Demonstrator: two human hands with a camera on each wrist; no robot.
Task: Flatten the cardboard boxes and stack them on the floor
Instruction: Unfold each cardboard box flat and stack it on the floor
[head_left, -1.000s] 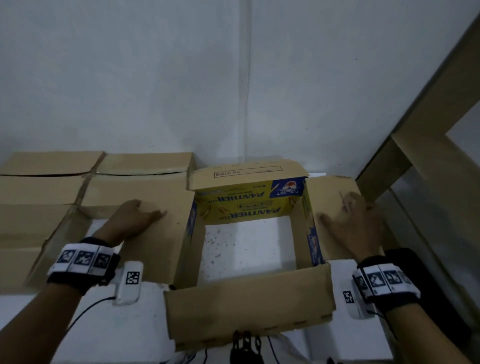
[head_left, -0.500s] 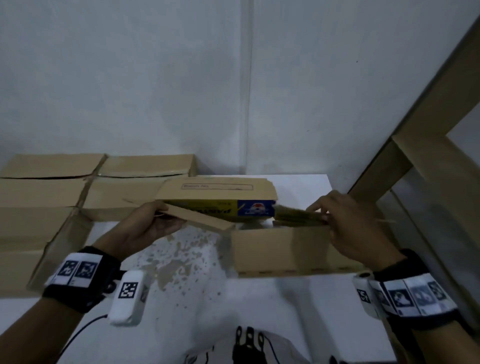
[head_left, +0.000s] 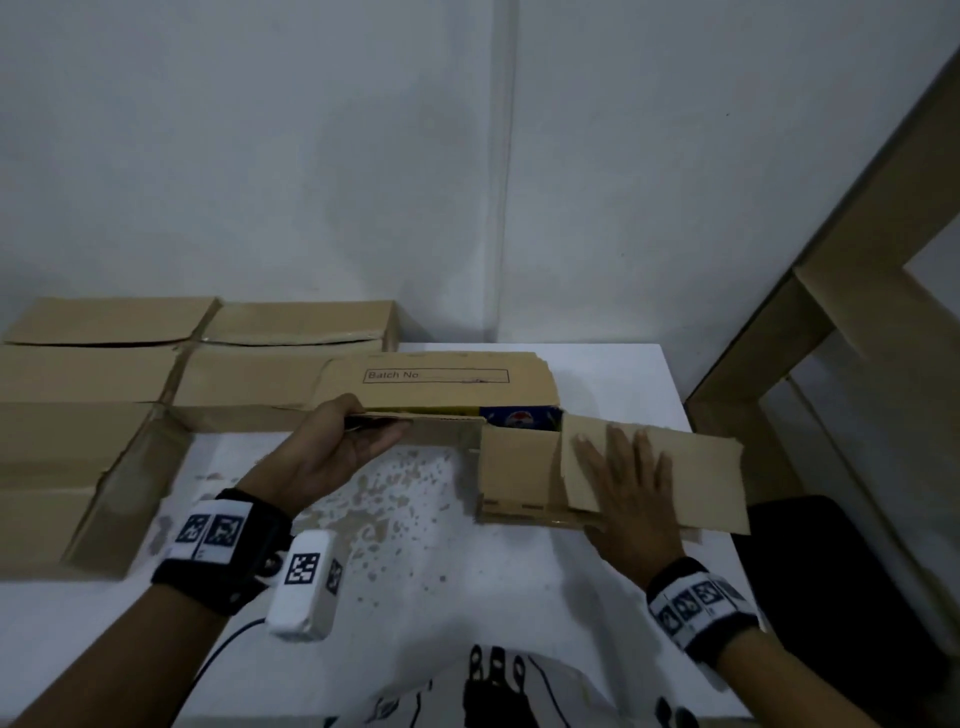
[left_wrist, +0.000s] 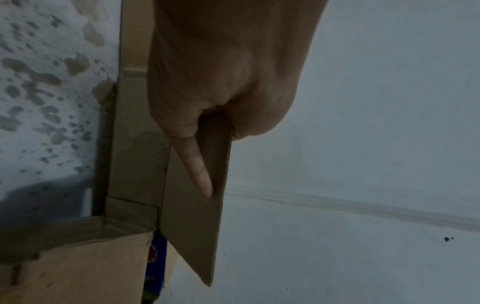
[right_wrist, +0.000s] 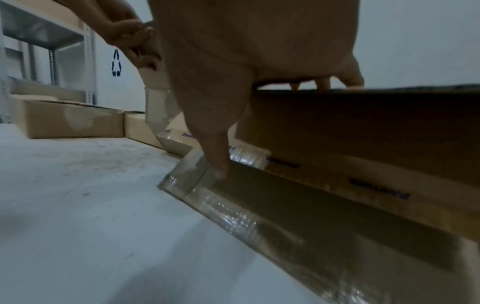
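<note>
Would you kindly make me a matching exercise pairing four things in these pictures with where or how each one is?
Things:
1. left hand
2. right hand
3. "Batch No" flap
4. brown boxes

States:
A. lying at the far left by the wall
B. flat, fingers straight, pressing a cardboard panel down
C. top of the box being collapsed, printed side up
D. gripping the edge of a cardboard flap

Pairs: 1-D, 2-B, 3-C, 4-A
</note>
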